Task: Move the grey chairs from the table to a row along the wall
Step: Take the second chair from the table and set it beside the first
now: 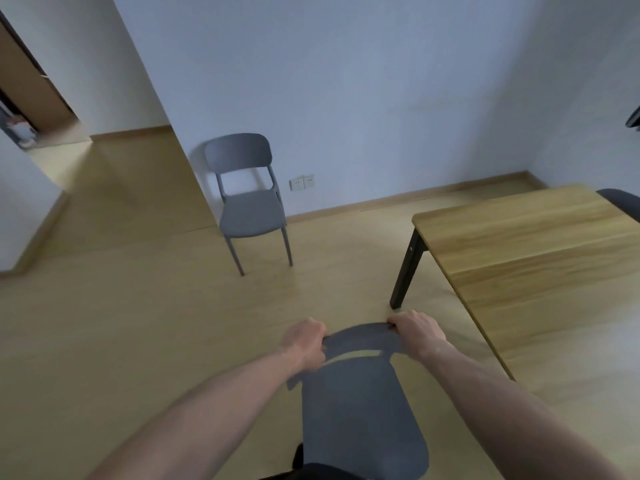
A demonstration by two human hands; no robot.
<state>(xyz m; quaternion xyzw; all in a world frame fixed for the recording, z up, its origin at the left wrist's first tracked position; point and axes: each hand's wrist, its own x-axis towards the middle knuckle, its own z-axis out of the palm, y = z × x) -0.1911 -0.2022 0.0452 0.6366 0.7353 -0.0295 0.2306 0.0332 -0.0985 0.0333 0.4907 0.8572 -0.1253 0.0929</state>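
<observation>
I hold a grey chair (360, 410) in front of me, its seat toward me and its backrest away. My left hand (304, 341) grips the left end of the backrest top. My right hand (415, 330) grips the right end. Its legs are hidden below the seat. A second grey chair (249, 202) stands upright against the far wall (363, 81), seat facing the room. The wooden table (536, 244) with black legs is at the right. Part of another grey chair (623, 199) shows at the table's far right edge.
Two wall sockets (302, 182) sit low on the wall, right of the standing chair. A wall corner (166, 116) juts out left of that chair, with a doorway (31, 98) beyond. Wooden floor (156, 323) lies between me and the wall.
</observation>
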